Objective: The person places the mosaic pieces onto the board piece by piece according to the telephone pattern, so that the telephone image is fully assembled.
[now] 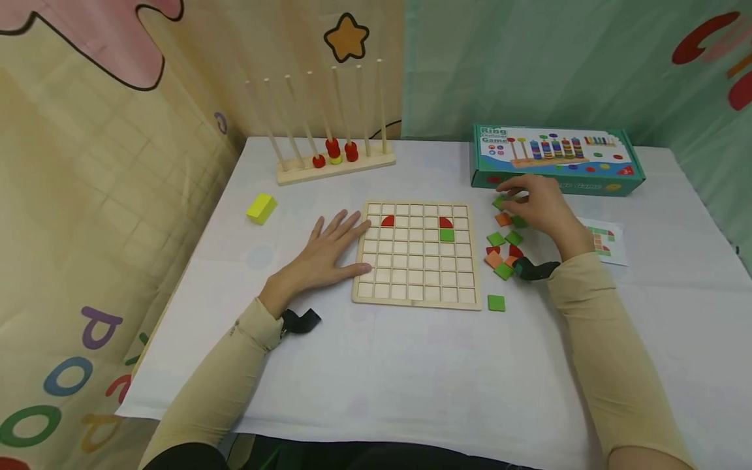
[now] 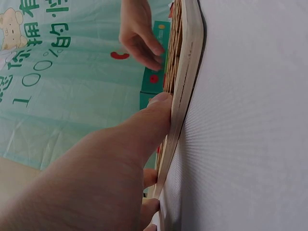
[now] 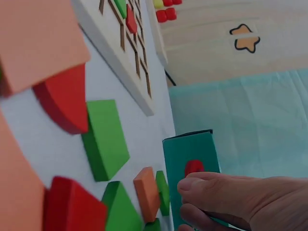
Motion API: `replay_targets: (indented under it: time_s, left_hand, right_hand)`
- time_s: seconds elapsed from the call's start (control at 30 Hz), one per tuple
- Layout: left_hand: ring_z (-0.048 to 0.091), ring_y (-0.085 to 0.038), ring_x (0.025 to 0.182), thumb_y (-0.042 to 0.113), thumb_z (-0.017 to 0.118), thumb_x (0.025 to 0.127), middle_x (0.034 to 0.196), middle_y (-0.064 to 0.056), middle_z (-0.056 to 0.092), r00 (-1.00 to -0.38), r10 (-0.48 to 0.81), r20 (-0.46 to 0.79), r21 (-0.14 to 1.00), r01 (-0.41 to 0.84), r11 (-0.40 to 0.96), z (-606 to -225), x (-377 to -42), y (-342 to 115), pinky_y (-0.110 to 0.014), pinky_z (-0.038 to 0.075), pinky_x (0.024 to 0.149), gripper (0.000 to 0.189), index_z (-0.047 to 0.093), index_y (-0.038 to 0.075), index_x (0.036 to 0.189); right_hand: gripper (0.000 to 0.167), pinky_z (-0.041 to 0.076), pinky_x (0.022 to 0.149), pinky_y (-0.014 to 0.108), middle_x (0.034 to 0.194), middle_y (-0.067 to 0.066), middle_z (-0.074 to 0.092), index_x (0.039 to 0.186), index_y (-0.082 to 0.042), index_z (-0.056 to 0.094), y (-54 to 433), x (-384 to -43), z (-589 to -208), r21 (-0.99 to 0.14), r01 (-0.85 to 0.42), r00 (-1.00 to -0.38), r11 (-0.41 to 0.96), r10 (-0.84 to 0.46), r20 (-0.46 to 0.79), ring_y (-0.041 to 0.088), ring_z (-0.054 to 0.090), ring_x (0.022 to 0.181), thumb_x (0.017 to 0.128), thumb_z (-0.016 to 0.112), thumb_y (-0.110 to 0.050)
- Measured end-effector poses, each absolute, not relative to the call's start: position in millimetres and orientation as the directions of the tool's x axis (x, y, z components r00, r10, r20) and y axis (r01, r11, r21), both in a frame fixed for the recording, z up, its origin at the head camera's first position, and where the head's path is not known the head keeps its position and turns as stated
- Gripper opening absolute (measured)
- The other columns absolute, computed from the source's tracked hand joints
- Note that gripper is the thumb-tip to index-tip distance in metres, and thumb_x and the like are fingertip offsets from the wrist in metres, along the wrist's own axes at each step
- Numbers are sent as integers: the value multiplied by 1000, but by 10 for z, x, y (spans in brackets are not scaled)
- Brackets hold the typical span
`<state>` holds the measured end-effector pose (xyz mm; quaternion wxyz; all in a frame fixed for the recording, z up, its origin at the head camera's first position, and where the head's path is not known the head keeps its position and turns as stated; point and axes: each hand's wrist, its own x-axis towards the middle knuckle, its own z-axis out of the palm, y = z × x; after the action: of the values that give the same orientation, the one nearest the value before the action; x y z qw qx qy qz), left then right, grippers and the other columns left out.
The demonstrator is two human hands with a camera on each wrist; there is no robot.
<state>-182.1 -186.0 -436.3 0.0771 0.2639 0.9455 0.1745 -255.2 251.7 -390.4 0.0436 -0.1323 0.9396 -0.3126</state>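
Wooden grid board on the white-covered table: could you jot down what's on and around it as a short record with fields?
Board: square pale wooden grid board
On it: two red quarter-round pieces, one green square tile
Left hand: touches the board's left edge, fingers spread
Right hand: at the loose green, orange and red pieces; grip unclear
Behind: pale wooden peg rack, green box
Far left: yellow block

Wooden grid board [image 1: 415,277] lies flat beside loose coloured blocks [image 1: 496,239]
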Motion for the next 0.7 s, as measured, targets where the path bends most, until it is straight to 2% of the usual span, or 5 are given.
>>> replay_targets:
  time_s: [0.2,0.3,0.47,0.7]
  left_hand:
    - [-3,-30,166,61,64,98,179,-4,10,-850,523,-54,366,471,803,-4346,-1819,-1853,-62,-9,129,92,21,25,170]
    - [-3,-31,166,61,64,97,179,-5,10,-850,525,-54,366,472,802,-4345,-1817,-1852,-62,-8,129,92,21,24,170]
    - [-3,-30,166,62,64,98,179,-5,10,-848,527,-56,361,474,803,-4353,-1825,-1860,-62,-8,129,92,20,25,170]
    - [-2,-32,166,60,65,98,179,-6,11,-846,530,-49,371,478,796,-4327,-1815,-1857,-63,-8,129,91,22,25,170]
  right_hand:
    - [28,49,102,58,128,28,67,124,1,73,2499,-2581,-4011,-582,-187,-971,792,-239,-13,43,58,116,100,73,-11]
    - [25,49,96,54,124,27,68,120,1,75,2474,-2569,-4041,-585,-178,-976,792,-216,6,41,59,110,98,74,-10]
    - [25,53,90,52,118,26,70,118,2,75,2446,-2558,-4035,-573,-203,-974,794,-222,38,40,63,105,96,76,-10]
    - [31,56,96,56,117,23,71,122,2,73,2289,-2544,-3952,-594,-267,-951,759,-306,36,38,65,108,94,78,-12]
